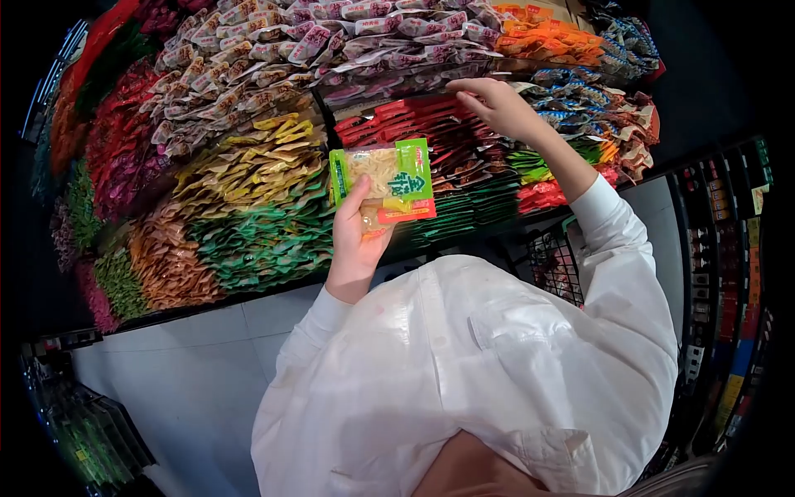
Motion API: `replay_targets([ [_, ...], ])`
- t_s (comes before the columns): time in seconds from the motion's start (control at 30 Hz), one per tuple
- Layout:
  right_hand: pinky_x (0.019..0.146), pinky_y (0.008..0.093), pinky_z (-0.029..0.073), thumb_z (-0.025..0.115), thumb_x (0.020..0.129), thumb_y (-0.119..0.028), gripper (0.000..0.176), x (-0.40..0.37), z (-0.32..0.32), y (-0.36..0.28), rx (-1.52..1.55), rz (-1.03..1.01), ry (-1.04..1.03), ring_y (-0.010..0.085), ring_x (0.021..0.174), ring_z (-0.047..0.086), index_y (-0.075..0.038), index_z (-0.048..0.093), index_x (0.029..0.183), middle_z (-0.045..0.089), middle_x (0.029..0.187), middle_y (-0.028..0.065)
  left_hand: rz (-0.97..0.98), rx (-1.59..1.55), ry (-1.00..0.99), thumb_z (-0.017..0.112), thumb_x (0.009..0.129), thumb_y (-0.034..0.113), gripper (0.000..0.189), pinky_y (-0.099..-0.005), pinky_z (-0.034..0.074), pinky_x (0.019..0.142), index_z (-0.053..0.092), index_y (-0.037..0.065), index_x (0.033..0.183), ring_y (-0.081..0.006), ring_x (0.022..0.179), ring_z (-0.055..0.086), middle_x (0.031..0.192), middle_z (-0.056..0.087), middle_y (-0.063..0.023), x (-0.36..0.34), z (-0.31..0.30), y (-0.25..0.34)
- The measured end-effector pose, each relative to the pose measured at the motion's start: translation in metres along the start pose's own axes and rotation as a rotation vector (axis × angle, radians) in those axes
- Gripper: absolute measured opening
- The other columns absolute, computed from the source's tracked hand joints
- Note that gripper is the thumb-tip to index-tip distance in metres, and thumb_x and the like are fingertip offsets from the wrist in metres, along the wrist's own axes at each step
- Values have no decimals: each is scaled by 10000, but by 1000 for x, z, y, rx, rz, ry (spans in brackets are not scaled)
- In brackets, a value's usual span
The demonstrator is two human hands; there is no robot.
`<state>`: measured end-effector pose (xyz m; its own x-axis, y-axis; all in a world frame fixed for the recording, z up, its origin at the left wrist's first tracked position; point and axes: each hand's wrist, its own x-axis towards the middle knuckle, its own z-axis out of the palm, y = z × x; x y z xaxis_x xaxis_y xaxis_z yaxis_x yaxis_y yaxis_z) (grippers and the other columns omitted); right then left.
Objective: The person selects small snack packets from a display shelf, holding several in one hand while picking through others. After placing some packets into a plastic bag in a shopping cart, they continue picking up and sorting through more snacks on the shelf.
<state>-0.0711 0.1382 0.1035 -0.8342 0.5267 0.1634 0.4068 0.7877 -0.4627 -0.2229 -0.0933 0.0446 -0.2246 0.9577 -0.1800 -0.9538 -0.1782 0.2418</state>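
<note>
My left hand (358, 224) grips a flat snack packet (383, 174) with green ends and a see-through middle showing pale strips. Behind it, a second packet with a red-orange edge (407, 210) pokes out at the bottom, in the same grip. The left thumb lies across the front of the packet. My right hand (498, 108) is stretched out over the far end of the rows of red packets (406, 116), its fingers extended and slightly apart with nothing between them. Dark green packets (464, 211) stand in rows just past the held ones.
Yellow packets (273, 157) and green packets (257, 248) fill the bin on the left. White-and-purple packets (373, 33) and orange packets (546, 37) lie along the back. A wire basket (556, 261) is beside my right side. Stocked shelves (712, 265) stand to the right.
</note>
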Motion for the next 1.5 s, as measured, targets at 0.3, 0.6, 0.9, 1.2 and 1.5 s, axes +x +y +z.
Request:
replay_targets([
  [0.3, 748, 254, 468, 680, 803, -176, 357, -45, 92, -99, 1039, 280, 162, 99, 882, 559, -47, 500, 1084, 574, 938, 33, 19, 46, -40, 512, 902, 175, 359, -461, 376, 987, 453, 40, 1230, -258, 1123, 511, 1196, 542, -115, -2, -9, -9],
  [0.6, 797, 291, 483, 650, 818, -101, 267, -63, 100, -89, 1765, 351, 134, 130, 906, 579, -66, 519, 1048, 585, 981, 46, 37, 109, -33, 505, 907, 186, 414, -453, 365, 997, 408, 37, 1281, -263, 1161, 479, 1259, 495, -128, -9, -19, -18],
  [0.9, 801, 318, 499, 587, 839, -62, 218, -106, 67, -34, 1853, 358, 260, 157, 908, 595, -75, 523, 1046, 588, 978, 40, 16, 104, -8, 502, 902, 133, 331, -417, 437, 924, 469, 29, 1215, -249, 1081, 538, 1172, 552, -120, 3, 8, -69],
  [1.2, 837, 326, 481, 438, 775, 58, 370, -182, -39, 88, 1502, 454, 618, 201, 955, 571, -16, 489, 1134, 549, 1048, 115, 98, 155, 12, 490, 892, 87, 318, -454, 400, 966, 462, 19, 1201, -286, 1120, 511, 1193, 535, -148, 21, 13, -145],
  [1.5, 830, 261, 429, 492, 839, 36, 254, -176, -49, 110, 768, -91, 245, 145, 943, 568, -28, 582, 1067, 616, 1013, 70, 204, 138, 81, 481, 899, 98, 317, -464, 412, 948, 459, 33, 1208, -282, 1098, 527, 1182, 543, -144, 26, 12, -178],
])
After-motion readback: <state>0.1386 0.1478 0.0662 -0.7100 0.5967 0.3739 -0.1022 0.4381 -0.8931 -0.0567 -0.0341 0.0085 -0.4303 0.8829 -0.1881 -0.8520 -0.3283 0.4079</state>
